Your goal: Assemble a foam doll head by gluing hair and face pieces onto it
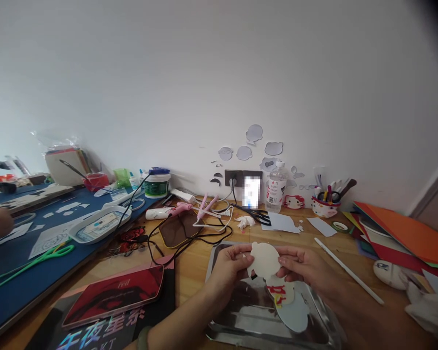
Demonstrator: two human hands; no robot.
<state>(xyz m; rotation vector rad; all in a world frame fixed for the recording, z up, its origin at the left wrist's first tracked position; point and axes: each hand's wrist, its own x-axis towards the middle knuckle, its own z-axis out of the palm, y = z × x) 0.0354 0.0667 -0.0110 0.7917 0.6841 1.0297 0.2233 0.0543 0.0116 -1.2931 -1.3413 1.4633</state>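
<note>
Both your left hand (238,262) and your right hand (300,265) pinch a cream cut-out (265,258), one at each side, thumbs close to fingers. It is flat and roundish, with a little bump at its top left, up over a shiny tray (241,318). Some of your fingers hide behind it. Below, a piece (285,293) with red and yellow marks is partly covered; I can't tell if they touch.

Metal tray (237,318) on wooden table (190,277)
</note>
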